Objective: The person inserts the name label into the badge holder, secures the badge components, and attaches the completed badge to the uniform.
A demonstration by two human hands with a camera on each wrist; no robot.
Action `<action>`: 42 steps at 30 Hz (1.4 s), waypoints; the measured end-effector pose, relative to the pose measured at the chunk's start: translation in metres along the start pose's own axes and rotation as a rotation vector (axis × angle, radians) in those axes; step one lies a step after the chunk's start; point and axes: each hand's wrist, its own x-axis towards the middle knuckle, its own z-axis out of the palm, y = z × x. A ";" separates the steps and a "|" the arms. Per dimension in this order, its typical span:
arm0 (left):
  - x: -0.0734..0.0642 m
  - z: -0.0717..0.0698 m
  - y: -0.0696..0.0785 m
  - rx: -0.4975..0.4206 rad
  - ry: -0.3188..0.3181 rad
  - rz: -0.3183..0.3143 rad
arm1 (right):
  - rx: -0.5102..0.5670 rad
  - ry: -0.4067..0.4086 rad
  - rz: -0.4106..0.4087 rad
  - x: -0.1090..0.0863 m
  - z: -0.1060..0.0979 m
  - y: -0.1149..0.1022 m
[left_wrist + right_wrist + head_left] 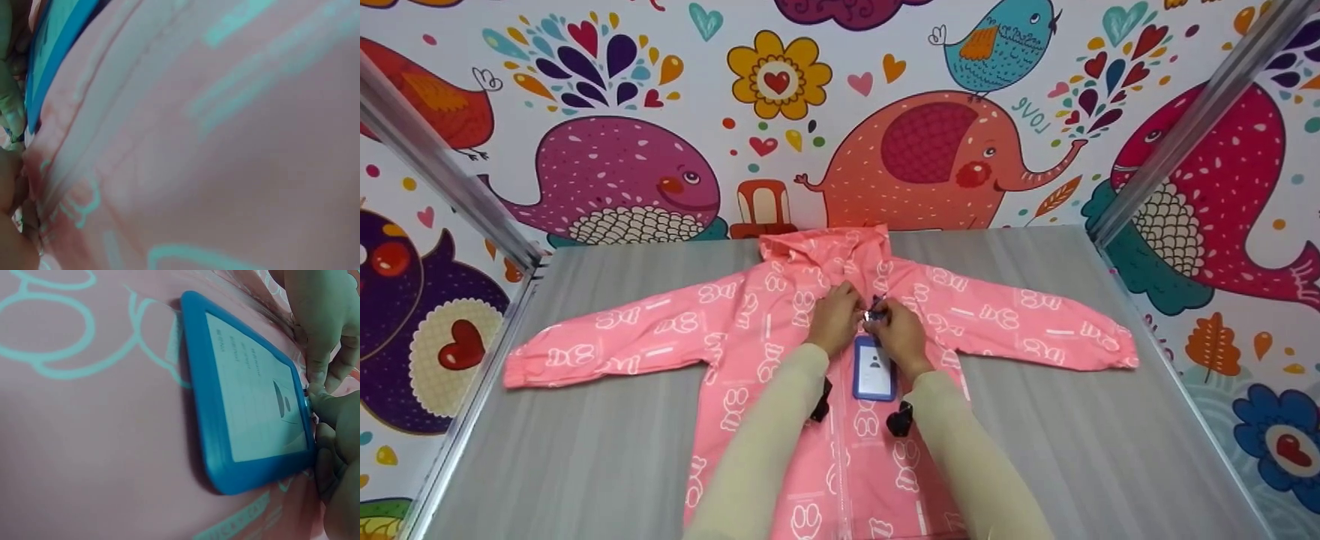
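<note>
A pink jacket (765, 337) with white rabbit-like prints lies front side up, its sleeves spread to both sides. On its chest, just beside the zip, rests a blue-framed ID badge (874, 371) with a white card inside. My right hand (901, 334) pinches the small metal clip (874, 316) at the badge's top end. Close beside it, my left hand (836, 319) pinches the jacket fabric near the zip. In the right wrist view, the fingertips of both hands meet at the badge (259, 394). Fingers hide most of the clip and the fabric's edge.
The jacket lies on a grey wood-grain table (600, 450), its collar (825, 244) toward the back wall. Metal posts (1177, 127) stand at the table's back corners. Walls with cartoon animals surround it. A black wrist strap (900, 420) is on the right forearm.
</note>
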 end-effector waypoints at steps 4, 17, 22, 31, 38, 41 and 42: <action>-0.002 0.001 0.001 0.003 0.047 0.010 | -0.014 0.011 -0.004 0.001 0.002 0.002; -0.003 0.003 0.002 -0.022 0.053 -0.010 | 0.016 0.032 -0.007 -0.001 0.002 0.001; -0.003 0.003 0.002 -0.029 0.053 -0.024 | 0.017 0.037 -0.022 -0.002 0.002 0.001; -0.003 0.004 0.003 0.012 0.057 -0.012 | -0.003 0.052 -0.020 -0.002 0.002 0.000; -0.003 0.002 0.003 -0.001 0.024 -0.027 | -0.015 0.058 -0.053 -0.003 0.002 -0.001; -0.003 0.000 0.004 -0.016 0.010 -0.025 | -0.021 0.052 -0.044 -0.004 0.002 0.000; -0.003 -0.001 0.005 -0.017 0.005 -0.024 | -0.023 0.050 -0.040 -0.004 0.002 0.000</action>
